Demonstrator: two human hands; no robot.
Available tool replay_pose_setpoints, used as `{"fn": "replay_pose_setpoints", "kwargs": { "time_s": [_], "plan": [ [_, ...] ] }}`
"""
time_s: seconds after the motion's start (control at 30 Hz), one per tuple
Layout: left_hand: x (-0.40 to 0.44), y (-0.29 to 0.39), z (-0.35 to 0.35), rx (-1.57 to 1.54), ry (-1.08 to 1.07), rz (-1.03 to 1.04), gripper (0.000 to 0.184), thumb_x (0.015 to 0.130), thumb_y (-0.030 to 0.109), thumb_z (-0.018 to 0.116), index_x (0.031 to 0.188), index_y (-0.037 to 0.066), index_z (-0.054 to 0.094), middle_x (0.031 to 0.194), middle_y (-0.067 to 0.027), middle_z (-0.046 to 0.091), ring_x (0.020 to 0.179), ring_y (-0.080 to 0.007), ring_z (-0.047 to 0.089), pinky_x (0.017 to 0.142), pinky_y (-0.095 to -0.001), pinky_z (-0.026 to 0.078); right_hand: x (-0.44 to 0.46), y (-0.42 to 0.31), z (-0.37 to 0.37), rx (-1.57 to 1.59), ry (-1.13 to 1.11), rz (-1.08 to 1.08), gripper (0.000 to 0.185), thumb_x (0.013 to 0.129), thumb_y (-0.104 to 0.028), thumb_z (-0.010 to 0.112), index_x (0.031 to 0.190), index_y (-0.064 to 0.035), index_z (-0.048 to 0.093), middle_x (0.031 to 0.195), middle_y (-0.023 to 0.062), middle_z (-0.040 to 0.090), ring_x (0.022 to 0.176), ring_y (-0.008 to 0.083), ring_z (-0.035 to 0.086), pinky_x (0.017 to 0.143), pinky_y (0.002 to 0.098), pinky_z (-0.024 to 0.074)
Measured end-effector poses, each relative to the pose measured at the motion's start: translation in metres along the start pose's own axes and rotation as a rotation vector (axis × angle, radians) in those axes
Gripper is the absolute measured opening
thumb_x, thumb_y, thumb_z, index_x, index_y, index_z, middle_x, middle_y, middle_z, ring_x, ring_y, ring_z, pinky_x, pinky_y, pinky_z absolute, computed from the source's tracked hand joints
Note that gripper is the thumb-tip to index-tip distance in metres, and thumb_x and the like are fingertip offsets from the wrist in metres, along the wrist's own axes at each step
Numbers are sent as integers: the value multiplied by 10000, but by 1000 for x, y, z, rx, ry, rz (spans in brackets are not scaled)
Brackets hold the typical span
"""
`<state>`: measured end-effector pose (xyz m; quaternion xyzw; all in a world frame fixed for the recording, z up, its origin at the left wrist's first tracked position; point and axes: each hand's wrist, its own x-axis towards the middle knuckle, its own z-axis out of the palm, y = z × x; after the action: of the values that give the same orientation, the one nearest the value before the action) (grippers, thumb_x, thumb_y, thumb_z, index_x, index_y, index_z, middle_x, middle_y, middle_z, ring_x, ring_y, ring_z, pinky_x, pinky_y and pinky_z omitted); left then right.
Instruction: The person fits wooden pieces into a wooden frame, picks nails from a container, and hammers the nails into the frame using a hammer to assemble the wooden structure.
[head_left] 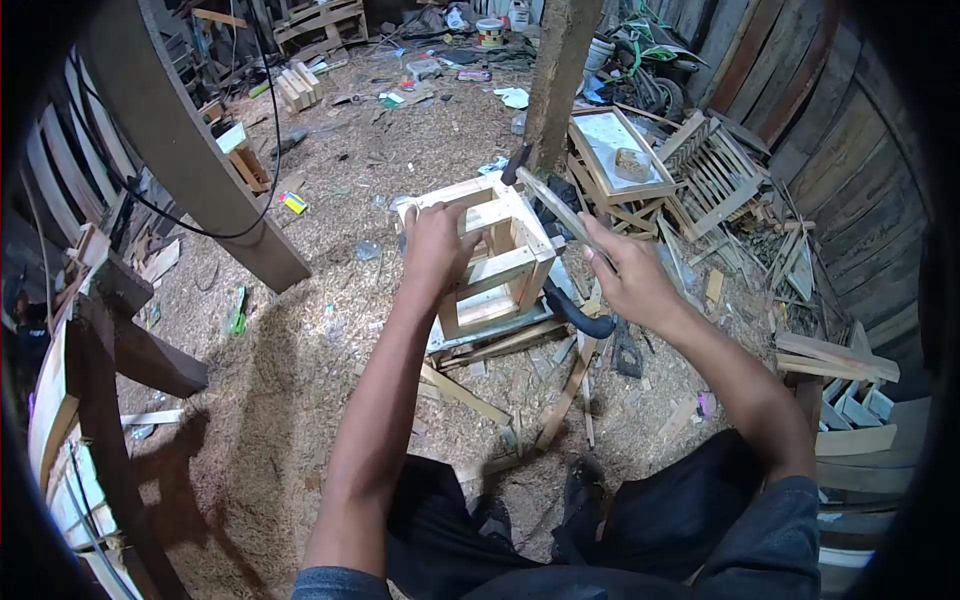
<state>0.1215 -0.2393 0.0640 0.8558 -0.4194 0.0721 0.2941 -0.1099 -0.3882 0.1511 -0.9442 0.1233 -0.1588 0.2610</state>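
A small pale wooden frame (500,262) with open sides stands in front of me on a low support. My left hand (436,243) is wrapped over the top bar at its left side. In my right hand (630,272) is the wooden handle of a hammer (560,208). The dark hammer head is at the frame's far top corner; whether it touches the wood I cannot tell. A dark curved object (585,318) sticks out beside the frame's lower right.
A wooden post (552,90) rises just behind the frame, and a thick beam (185,130) slants down at the left. Wood pieces lie on the shavings-covered floor. At the right are a shallow wooden tray (590,135) and a slatted crate (722,165).
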Motion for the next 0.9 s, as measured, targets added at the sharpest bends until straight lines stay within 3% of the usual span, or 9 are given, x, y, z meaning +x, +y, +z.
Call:
{"fn": "replay_pose_setpoints", "kwargs": {
  "time_s": [0.07, 0.2, 0.3, 0.47, 0.57, 0.63, 0.73, 0.83, 0.9],
  "plan": [
    [1, 1, 0, 3, 5, -5, 455, 808, 351, 761, 1202, 131, 705, 1052, -201, 692, 1039, -361, 642, 1108, -522, 321, 5, 26, 8, -78, -15, -103, 419, 975, -94, 548, 1366, 48, 509, 963, 303, 656, 838, 455, 658, 773, 479, 515],
    [0, 0, 1, 4, 1, -13, 465, 808, 353, 759, 1206, 119, 701, 1030, -201, 689, 1035, -364, 641, 1115, -532, 310, 6, 15, 13, 55, 112, -95, 391, 968, -72, 542, 1340, 46, 534, 913, 299, 652, 824, 475, 635, 757, 484, 499],
    [1, 0, 1, 0, -7, -9, 461, 814, 355, 755, 1197, 106, 704, 1029, -187, 693, 1033, -363, 641, 1120, -531, 305, 4, 26, 11, -29, 5, -168, 402, 959, -49, 541, 1350, 46, 525, 912, 303, 653, 853, 480, 630, 771, 487, 497],
    [1, -3, 4, 17, 53, 33, 449, 825, 367, 751, 1172, 85, 713, 1029, -169, 698, 1021, -353, 642, 1111, -517, 309, 4, 21, 14, 21, 126, -174, 422, 947, -35, 543, 1362, 38, 515, 950, 317, 650, 901, 479, 626, 786, 498, 493],
    [3, 4, -3, -3, -70, -21, 455, 835, 357, 749, 1187, 73, 698, 1104, -193, 687, 1128, -345, 612, 1133, -534, 280, 7, 26, 12, -102, -46, -146, 437, 950, -19, 534, 1382, 39, 501, 1068, 305, 644, 954, 459, 645, 841, 455, 508],
    [2, 3, -2, 16, -6, -3, 465, 821, 390, 755, 1164, 79, 716, 1066, -170, 697, 1052, -341, 628, 1065, -485, 335, 6, 21, 14, -14, 21, -124, 443, 948, -9, 534, 1386, 43, 493, 1015, 295, 635, 869, 442, 642, 791, 454, 504],
    [4, 4, -4, 39, -51, -22, 474, 810, 387, 762, 1168, 80, 718, 1082, -171, 695, 1060, -341, 623, 1065, -467, 334, 5, 22, 8, -68, -70, -89, 433, 941, -21, 532, 1366, 55, 509, 973, 309, 645, 867, 468, 629, 801, 498, 506],
    [4, 8, -9, 32, -69, -53, 485, 800, 398, 765, 1167, 84, 723, 1078, -172, 695, 1051, -337, 624, 1059, -451, 337, -1, 24, 14, 22, 34, -165, 445, 933, -10, 535, 1372, 55, 506, 977, 316, 644, 874, 464, 634, 803, 495, 507],
    [4, 7, -8, 29, -59, -50, 490, 796, 407, 766, 1165, 87, 725, 1080, -171, 695, 1050, -331, 624, 1060, -445, 335, -3, 23, 11, 11, -17, -128, 451, 930, -5, 539, 1375, 55, 502, 972, 317, 643, 871, 462, 634, 797, 492, 507]
  ]
}}
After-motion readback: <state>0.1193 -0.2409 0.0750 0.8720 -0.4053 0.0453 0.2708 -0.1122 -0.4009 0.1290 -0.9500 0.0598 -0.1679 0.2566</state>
